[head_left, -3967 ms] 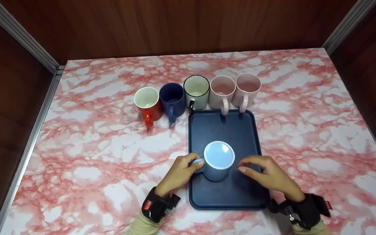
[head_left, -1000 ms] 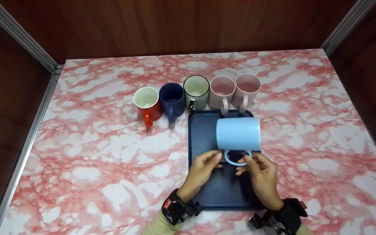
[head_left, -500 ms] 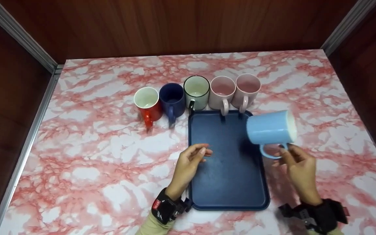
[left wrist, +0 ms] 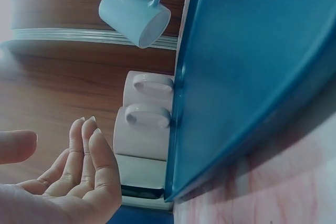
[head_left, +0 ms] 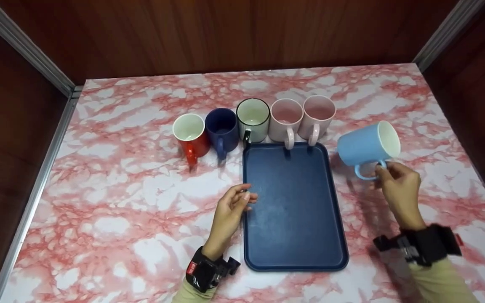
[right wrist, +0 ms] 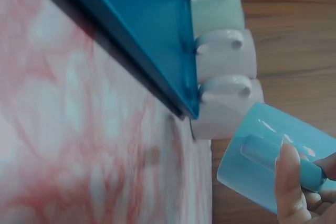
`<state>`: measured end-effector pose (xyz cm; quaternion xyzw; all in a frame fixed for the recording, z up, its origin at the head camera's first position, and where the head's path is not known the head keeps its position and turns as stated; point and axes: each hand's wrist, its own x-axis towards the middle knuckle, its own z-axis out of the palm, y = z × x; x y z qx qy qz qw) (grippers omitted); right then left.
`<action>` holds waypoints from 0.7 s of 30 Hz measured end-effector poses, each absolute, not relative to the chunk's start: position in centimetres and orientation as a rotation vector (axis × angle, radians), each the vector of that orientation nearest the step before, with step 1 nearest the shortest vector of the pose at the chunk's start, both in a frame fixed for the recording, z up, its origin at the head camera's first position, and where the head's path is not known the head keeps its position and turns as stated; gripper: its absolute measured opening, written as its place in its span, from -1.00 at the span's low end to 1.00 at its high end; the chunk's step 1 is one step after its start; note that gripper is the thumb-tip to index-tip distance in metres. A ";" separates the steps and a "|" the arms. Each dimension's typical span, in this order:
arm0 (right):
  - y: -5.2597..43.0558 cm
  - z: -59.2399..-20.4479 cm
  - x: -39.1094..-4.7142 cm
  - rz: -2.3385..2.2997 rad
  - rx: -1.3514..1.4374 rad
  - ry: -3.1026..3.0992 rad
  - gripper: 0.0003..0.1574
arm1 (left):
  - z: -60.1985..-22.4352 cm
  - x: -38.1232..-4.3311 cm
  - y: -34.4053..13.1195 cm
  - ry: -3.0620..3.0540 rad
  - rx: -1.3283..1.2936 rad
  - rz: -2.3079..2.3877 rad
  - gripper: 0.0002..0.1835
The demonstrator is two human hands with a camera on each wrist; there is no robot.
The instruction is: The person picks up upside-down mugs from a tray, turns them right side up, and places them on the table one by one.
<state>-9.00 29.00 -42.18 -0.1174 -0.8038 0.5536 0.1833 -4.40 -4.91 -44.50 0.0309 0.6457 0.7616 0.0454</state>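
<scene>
My right hand (head_left: 402,189) pinches the handle of a light blue mug (head_left: 361,146) to the right of the tray. The mug is tilted on its side, its white inside facing right and its handle toward me. In the right wrist view, my thumb presses along the handle of the blue mug (right wrist: 262,171). My left hand (head_left: 227,212) hovers by the left edge of the dark blue tray (head_left: 293,210), fingers loosely bent with nothing in them. The left wrist view shows the left hand's fingers (left wrist: 105,166) spread apart from the thumb.
Along the tray's far side stand upright mugs in a row: red (head_left: 196,145), dark blue (head_left: 225,136), white with black rim (head_left: 254,120), and two pink ones, left (head_left: 282,128) and right (head_left: 307,124). Their handles point toward me. Brown wood panels (head_left: 242,33) enclose the marbled table.
The blue mug, earlier upside down on the tray in my left hand, passed to my right hand, which carried it right and away from me while tipping it. My left hand drew back left.
</scene>
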 end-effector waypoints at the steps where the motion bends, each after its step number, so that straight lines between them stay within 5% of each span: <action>1: 29.1 -42.2 -9.5 1.556 -0.337 -2.281 -0.82 | -44.5 -4.4 -5.0 1.970 0.088 2.322 -0.65; 21: 28.1 -42.7 -16.0 1.272 -0.288 -2.537 -0.74 | -45.2 -4.2 -5.7 1.996 0.061 2.295 -0.64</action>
